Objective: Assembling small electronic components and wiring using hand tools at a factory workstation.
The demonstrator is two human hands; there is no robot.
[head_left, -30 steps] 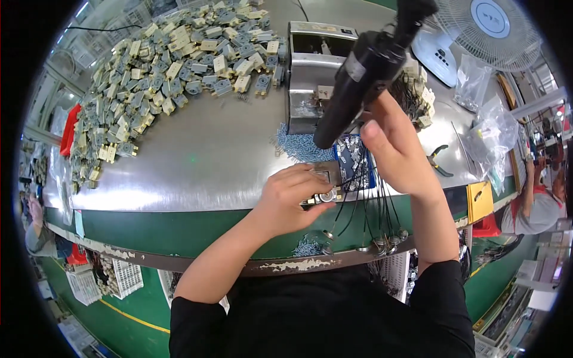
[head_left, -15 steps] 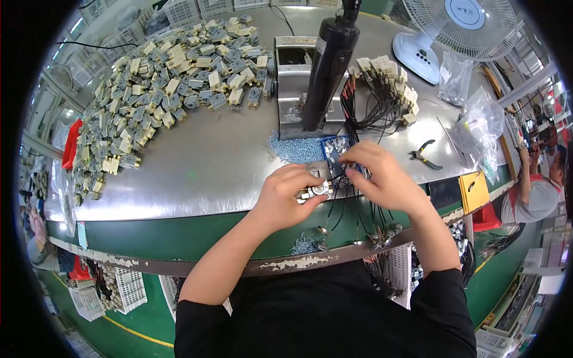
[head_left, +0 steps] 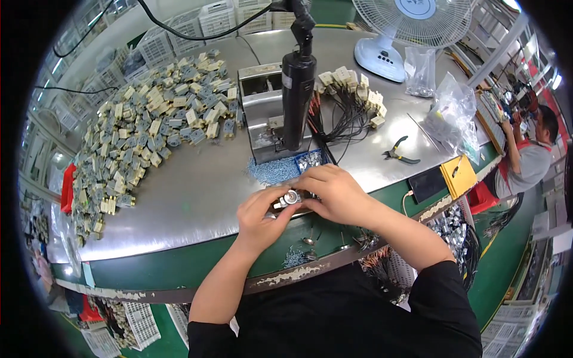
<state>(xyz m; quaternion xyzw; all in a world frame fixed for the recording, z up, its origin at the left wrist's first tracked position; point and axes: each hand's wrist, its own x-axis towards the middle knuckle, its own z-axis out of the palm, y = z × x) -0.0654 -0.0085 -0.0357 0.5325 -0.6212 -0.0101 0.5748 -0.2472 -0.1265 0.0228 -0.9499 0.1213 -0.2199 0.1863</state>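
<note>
My left hand (head_left: 258, 216) is closed around a small pale fitting with a round metal piece (head_left: 290, 197) facing up, held above the table's near edge. My right hand (head_left: 337, 194) is beside it, thumb and fingertips drawn together against the fitting's right side. What sits in the right fingertips is hidden. Just beyond the hands are a blue tray (head_left: 320, 156) of small metal parts and a heap of bluish screws (head_left: 271, 172). Behind these, a black cylindrical tool (head_left: 298, 101) stands upright in front of a metal box-like stand (head_left: 258, 113).
A large pile of cream and grey fittings (head_left: 161, 119) covers the left. Black-wired cream connectors (head_left: 352, 86), pliers (head_left: 401, 150), a fan (head_left: 382, 56), plastic bags (head_left: 450, 110), a phone (head_left: 425, 186) and a yellow notepad (head_left: 458, 176) lie right. Another person (head_left: 525, 161) sits far right.
My right hand has moved from the blue tray to the fitting in my left hand, and the two hands are now together. The whole view has shifted and tilted.
</note>
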